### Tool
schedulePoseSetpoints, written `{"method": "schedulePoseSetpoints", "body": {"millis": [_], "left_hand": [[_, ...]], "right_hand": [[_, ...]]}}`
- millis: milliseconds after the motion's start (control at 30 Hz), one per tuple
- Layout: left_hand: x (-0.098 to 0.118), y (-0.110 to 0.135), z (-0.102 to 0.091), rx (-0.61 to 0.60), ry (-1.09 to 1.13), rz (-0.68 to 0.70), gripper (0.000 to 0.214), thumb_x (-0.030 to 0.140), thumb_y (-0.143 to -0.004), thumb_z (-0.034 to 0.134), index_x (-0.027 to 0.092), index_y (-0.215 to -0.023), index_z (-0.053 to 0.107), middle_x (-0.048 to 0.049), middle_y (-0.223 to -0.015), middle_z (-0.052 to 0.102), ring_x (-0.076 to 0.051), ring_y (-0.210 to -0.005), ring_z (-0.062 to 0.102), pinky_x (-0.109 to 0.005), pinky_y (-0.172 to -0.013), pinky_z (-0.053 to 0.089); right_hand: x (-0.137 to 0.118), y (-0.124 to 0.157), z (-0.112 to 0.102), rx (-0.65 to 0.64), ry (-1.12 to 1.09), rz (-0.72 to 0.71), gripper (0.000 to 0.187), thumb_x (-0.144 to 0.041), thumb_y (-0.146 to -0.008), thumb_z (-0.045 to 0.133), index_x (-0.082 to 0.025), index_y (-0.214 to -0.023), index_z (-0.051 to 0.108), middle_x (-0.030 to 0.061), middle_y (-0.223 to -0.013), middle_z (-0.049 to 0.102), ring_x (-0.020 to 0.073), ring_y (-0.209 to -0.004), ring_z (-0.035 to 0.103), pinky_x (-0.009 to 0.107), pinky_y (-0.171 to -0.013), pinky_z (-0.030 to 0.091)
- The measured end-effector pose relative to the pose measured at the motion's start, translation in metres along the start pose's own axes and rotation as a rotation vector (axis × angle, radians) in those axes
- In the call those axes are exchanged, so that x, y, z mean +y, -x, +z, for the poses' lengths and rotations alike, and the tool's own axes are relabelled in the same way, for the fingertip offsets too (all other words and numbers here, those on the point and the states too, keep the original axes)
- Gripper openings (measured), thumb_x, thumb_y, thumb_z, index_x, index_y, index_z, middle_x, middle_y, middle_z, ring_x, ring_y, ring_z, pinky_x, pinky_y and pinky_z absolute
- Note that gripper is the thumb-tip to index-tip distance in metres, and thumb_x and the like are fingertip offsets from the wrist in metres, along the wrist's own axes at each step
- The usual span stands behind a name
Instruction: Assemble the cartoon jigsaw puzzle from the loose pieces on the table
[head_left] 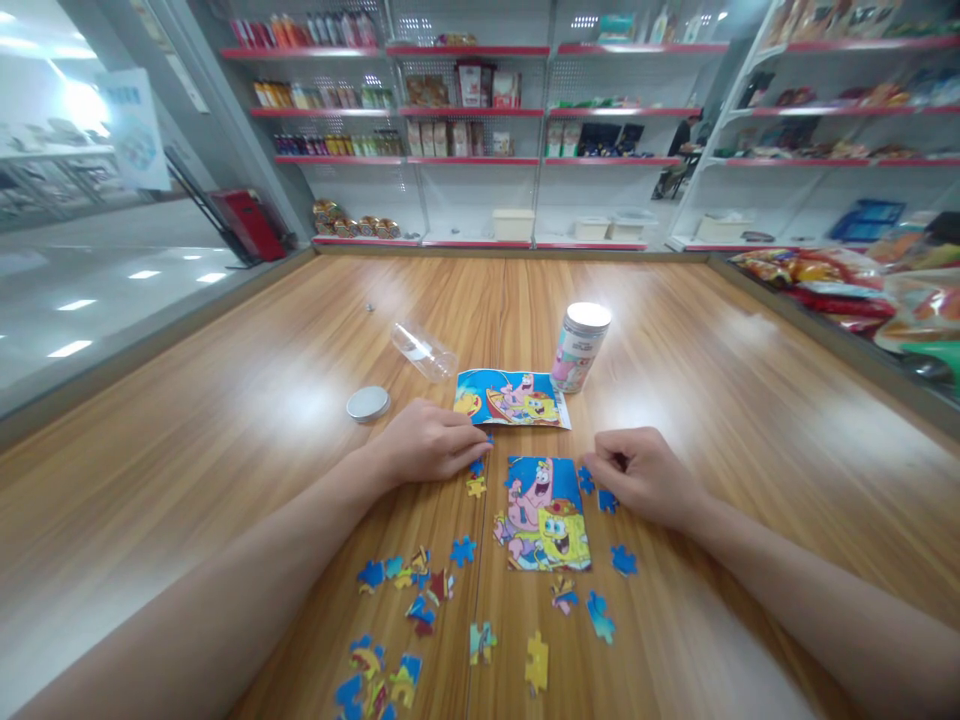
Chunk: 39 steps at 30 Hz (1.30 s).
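A partly joined cardboard jigsaw panel (pixel 551 515), printed with a pink starfish and a yellow square character on blue, lies flat on the wood-grained brown desk (pixel 502 290) between the two hands. The left hand (pixel 431 442) rests palm down off its upper left corner, fingers drawn together; the fingertips lie by small blue and yellow loose pieces (pixel 476 484), and I cannot tell whether they pinch one. The right hand (pixel 637 472) is curled in a loose fist at the upper right, just beside two blue knobbed pieces (pixel 607 502); whether anything is inside it cannot be seen.

Below the panel lie a yellow piece (pixel 537 662), a green-and-blue piece (pixel 482 643) and a light-blue piece (pixel 601 617). More mixed-colour pieces (pixel 406 680) are scattered at lower left.

Beyond the panel lies a glossy printed picture sheet (pixel 517 398), with a pink-and-white cylindrical can (pixel 576 355) upright at its right end. A clear plastic container (pixel 424 350) lies on its side to the left, near a round silver lid (pixel 368 403). Red-edged white shelves (pixel 472 50) stand behind.
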<state>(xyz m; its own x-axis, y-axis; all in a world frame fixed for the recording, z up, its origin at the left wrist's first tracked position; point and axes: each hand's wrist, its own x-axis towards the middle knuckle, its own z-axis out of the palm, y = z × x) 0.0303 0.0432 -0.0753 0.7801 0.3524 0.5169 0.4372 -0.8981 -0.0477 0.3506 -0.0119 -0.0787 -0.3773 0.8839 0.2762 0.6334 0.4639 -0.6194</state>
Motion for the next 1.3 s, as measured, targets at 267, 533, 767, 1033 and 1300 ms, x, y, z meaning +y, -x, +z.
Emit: {"method": "schedulePoseSetpoints", "body": {"millis": [267, 533, 767, 1033, 1300], "left_hand": [[0.002, 0.000, -0.002, -0.096, 0.266, -0.037, 0.019, 0.026, -0.095, 0.058, 0.019, -0.102, 0.074, -0.0027, -0.084, 0.077, -0.012, -0.067, 0.070, -0.024, -0.059, 0.050], [0.007, -0.001, -0.002, -0.172, 0.304, -0.102, 0.021, 0.025, -0.095, 0.057, 0.020, -0.106, 0.074, -0.0016, -0.076, 0.075, -0.010, -0.057, 0.065, -0.024, -0.053, 0.046], [0.014, -0.004, -0.004, -0.156, 0.267, -0.142, 0.023, 0.038, -0.092, 0.062, 0.019, -0.099, 0.074, -0.0022, -0.073, 0.074, -0.013, -0.058, 0.066, -0.025, -0.055, 0.047], [0.012, -0.001, 0.000, -0.176, 0.360, -0.121, 0.022, 0.021, -0.093, 0.056, 0.019, -0.107, 0.073, -0.0021, -0.075, 0.074, -0.010, -0.057, 0.064, -0.023, -0.055, 0.047], [0.017, -0.006, -0.006, -0.139, 0.269, -0.138, 0.020, 0.035, -0.091, 0.062, 0.018, -0.091, 0.071, 0.0015, -0.060, 0.066, -0.011, -0.049, 0.058, -0.025, -0.048, 0.040]], "right_hand": [[-0.001, 0.000, -0.001, -0.010, 0.014, -0.001, 0.038, -0.021, -0.083, 0.055, -0.020, -0.057, 0.027, -0.0066, -0.053, 0.026, 0.0070, -0.051, 0.026, 0.024, -0.049, 0.022], [-0.006, -0.001, -0.002, -0.009, 0.003, -0.008, 0.038, -0.022, -0.082, 0.054, -0.020, -0.057, 0.026, -0.0066, -0.053, 0.024, 0.0070, -0.051, 0.024, 0.024, -0.048, 0.021], [-0.004, 0.000, -0.002, -0.014, 0.010, -0.015, 0.037, -0.020, -0.081, 0.055, -0.020, -0.057, 0.027, -0.0070, -0.053, 0.025, 0.0067, -0.051, 0.025, 0.024, -0.049, 0.022], [-0.005, -0.002, -0.001, -0.006, 0.017, -0.029, 0.038, -0.019, -0.081, 0.056, -0.020, -0.056, 0.027, -0.0071, -0.052, 0.026, 0.0064, -0.050, 0.026, 0.024, -0.049, 0.022], [-0.005, -0.002, 0.000, -0.022, 0.003, -0.009, 0.037, -0.020, -0.081, 0.056, -0.020, -0.057, 0.027, -0.0067, -0.054, 0.025, 0.0069, -0.051, 0.026, 0.024, -0.049, 0.022]]}}
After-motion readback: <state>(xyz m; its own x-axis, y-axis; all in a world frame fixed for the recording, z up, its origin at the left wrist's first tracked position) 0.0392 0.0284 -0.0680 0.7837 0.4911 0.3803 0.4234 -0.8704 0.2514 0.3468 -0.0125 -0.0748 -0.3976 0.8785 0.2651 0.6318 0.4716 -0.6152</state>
